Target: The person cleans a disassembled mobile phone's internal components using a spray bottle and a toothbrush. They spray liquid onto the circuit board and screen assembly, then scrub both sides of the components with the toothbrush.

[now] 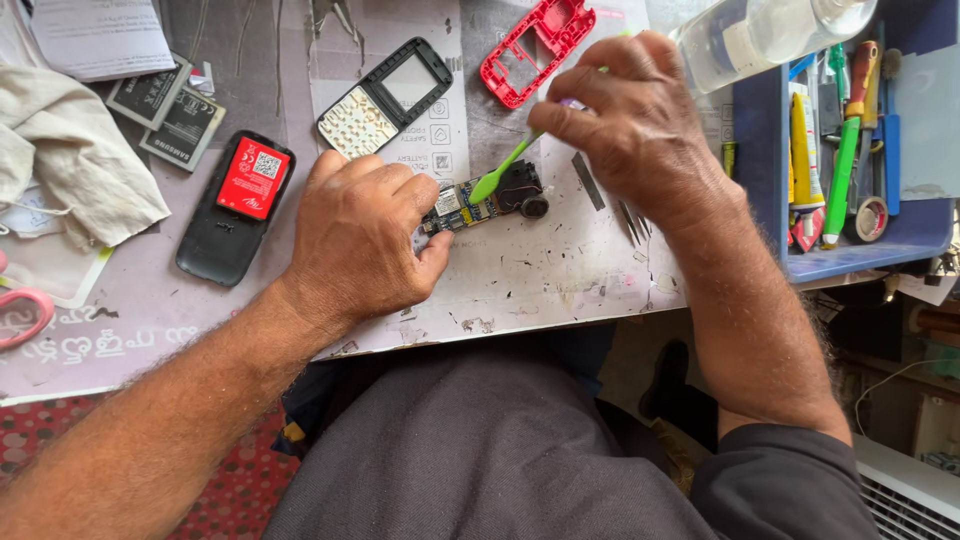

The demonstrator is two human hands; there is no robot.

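Two bare hands are seen at work over a small green circuit board [478, 203], flat and studded with components, which lies near the middle of the scratched, pale bench [560, 280], close to its front edge. The board's left end is pinned down by the left hand [357, 240], curled narrow with thumb and fingertips pressed on it. A toothbrush [507, 165] of smooth green plastic is gripped in the closed right hand [630, 125], its head laid on the board.

Toward the back edge a glossy red phone frame [535, 48] and a black front cover with a pale keypad [384, 97] are laid. A black phone back with a red battery [237, 205] rests to the left, beside a crumpled cloth [70, 160]. At the right edge a blue tray [850, 255] is filled with screwdrivers, tubes and tape.
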